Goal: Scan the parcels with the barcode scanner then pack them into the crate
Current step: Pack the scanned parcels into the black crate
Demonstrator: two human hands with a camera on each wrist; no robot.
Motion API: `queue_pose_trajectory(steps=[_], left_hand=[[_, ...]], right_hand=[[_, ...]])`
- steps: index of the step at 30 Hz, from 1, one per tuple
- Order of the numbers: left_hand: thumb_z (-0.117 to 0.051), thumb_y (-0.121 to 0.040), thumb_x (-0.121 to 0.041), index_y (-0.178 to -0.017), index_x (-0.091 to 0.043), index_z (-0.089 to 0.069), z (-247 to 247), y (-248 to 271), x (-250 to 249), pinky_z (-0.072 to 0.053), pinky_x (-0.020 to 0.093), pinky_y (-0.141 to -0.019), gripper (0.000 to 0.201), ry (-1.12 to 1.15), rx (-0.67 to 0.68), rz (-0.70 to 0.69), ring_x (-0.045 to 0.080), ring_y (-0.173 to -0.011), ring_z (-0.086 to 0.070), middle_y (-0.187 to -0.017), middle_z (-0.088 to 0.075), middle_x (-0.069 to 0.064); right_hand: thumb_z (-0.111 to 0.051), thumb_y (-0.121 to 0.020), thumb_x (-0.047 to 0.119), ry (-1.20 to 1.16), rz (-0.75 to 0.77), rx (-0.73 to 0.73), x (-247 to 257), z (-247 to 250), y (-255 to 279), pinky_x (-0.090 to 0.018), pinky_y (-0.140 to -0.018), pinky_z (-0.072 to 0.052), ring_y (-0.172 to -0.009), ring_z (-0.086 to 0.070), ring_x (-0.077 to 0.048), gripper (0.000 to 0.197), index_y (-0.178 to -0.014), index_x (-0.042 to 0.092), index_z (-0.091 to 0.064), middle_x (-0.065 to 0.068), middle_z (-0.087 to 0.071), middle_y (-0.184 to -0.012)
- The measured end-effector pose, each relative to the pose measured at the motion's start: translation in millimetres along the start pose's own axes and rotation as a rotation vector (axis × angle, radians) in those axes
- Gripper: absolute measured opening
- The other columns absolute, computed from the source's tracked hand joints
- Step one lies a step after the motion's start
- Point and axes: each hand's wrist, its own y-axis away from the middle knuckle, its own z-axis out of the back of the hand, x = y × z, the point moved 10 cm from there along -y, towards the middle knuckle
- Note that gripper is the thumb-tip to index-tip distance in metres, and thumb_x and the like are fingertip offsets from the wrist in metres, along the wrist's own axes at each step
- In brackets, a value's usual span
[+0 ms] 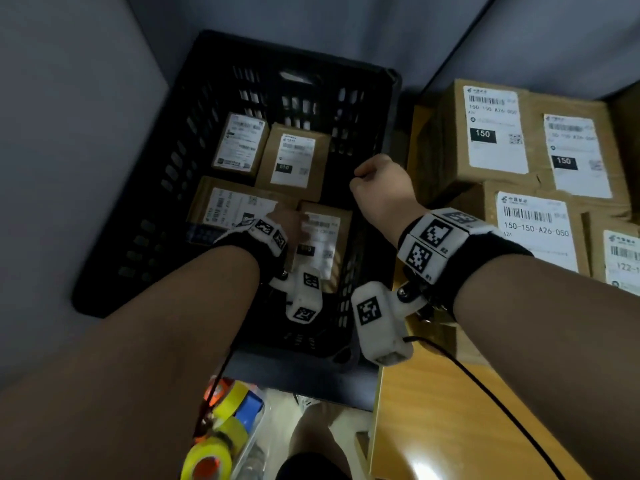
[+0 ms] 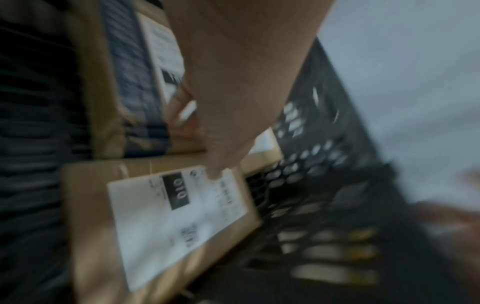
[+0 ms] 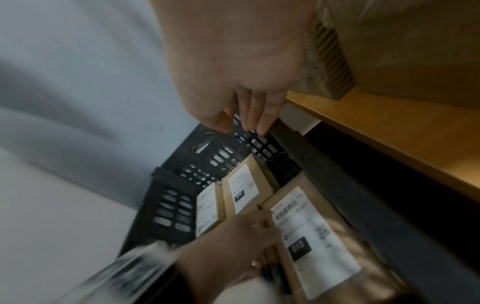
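A black slatted crate (image 1: 194, 133) holds several brown parcels with white labels. My left hand (image 1: 292, 225) reaches down inside it and holds the near-right parcel (image 1: 322, 244), labelled 010, by its left edge. One finger lies on the label (image 2: 215, 174) of this parcel (image 2: 176, 222), and the thumb sits at the seam beside the neighbouring box. My right hand (image 1: 377, 183) hovers over the crate's right rim with fingers loosely curled and nothing in it (image 3: 249, 115). No barcode scanner is in view.
More labelled parcels (image 1: 498, 133) are stacked on a wooden table (image 1: 433, 393) right of the crate. Coloured tape rolls (image 1: 225, 427) lie in a clear bin below. A black cable (image 1: 485, 386) crosses the table. Grey walls close in behind and at the left.
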Motion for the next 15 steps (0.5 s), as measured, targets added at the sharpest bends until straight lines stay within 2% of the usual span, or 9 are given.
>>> queue_pose_trajectory(steps=[1, 3, 6, 8, 11, 13, 15], left_hand=[[-0.047, -0.099, -0.024, -0.132, 0.000, -0.050, 11, 14, -4, -0.036, 0.028, -0.096, 0.040, 0.013, -0.013, -0.029, 0.031, -0.124, -0.047, -0.136, -0.051, 0.017], [-0.047, -0.099, -0.019, -0.124, 0.004, -0.056, 34, 41, -7, -0.039, 0.026, -0.086, 0.035, 0.071, -0.067, -0.046, 0.033, -0.116, -0.054, -0.128, -0.057, 0.021], [-0.052, -0.097, -0.028, -0.140, -0.010, -0.046, 75, 90, -5, -0.039, 0.024, -0.090, 0.046, 0.233, -0.190, -0.022, 0.025, -0.125, -0.050, -0.140, -0.050, 0.009], [-0.053, -0.097, -0.030, -0.138, -0.015, -0.045, 98, 121, -13, -0.042, 0.030, -0.096, 0.044, 0.352, -0.239, -0.012, 0.024, -0.122, -0.051, -0.135, -0.051, 0.005], [-0.055, -0.095, -0.026, -0.127, -0.012, -0.051, 137, 169, -44, -0.047, 0.036, -0.094, 0.035, 0.514, -0.433, -0.060, 0.023, -0.103, -0.058, -0.112, -0.058, 0.006], [-0.056, -0.094, -0.027, -0.126, -0.011, -0.052, 148, 194, -74, -0.049, 0.035, -0.088, 0.036, 0.621, -0.512, -0.099, 0.020, -0.095, -0.058, -0.108, -0.059, 0.009], [-0.056, -0.094, -0.029, -0.124, -0.013, -0.053, 145, 210, -109, -0.050, 0.029, -0.077, 0.034, 0.681, -0.532, -0.128, 0.016, -0.090, -0.057, -0.105, -0.059, 0.005]], right_hand=[[-0.052, -0.095, 0.018, -0.013, 0.004, 0.016, 4, -1, 4, -0.019, -0.056, -0.041, -0.071, -0.050, -0.007, 0.020, -0.115, 0.015, -0.054, 0.007, -0.050, -0.083], [-0.052, -0.095, 0.018, -0.042, 0.018, 0.064, 13, -3, 16, -0.025, -0.065, -0.045, -0.082, -0.055, -0.016, 0.023, -0.116, 0.013, -0.056, 0.000, -0.055, -0.091], [-0.053, -0.094, 0.018, -0.021, 0.075, 0.190, 31, 0, 39, -0.035, -0.082, -0.050, -0.098, -0.059, -0.025, 0.024, -0.114, 0.006, -0.061, -0.009, -0.061, -0.102], [-0.054, -0.095, 0.017, -0.008, 0.131, 0.234, 39, 14, 59, -0.031, -0.083, -0.047, -0.098, -0.057, -0.022, 0.023, -0.110, 0.004, -0.064, -0.004, -0.059, -0.095], [-0.055, -0.094, 0.014, -0.060, 0.291, 0.145, 53, 61, 87, -0.024, -0.086, -0.044, -0.099, -0.056, -0.017, 0.017, -0.108, 0.010, -0.064, 0.002, -0.058, -0.095], [-0.055, -0.092, 0.010, -0.096, 0.402, 0.056, 58, 104, 105, -0.020, -0.082, -0.041, -0.091, -0.056, -0.014, 0.016, -0.105, 0.011, -0.064, 0.002, -0.059, -0.093], [-0.055, -0.091, 0.007, -0.085, 0.487, -0.003, 56, 148, 120, -0.017, -0.076, -0.039, -0.087, -0.055, -0.014, 0.015, -0.102, 0.011, -0.064, 0.000, -0.060, -0.092]])
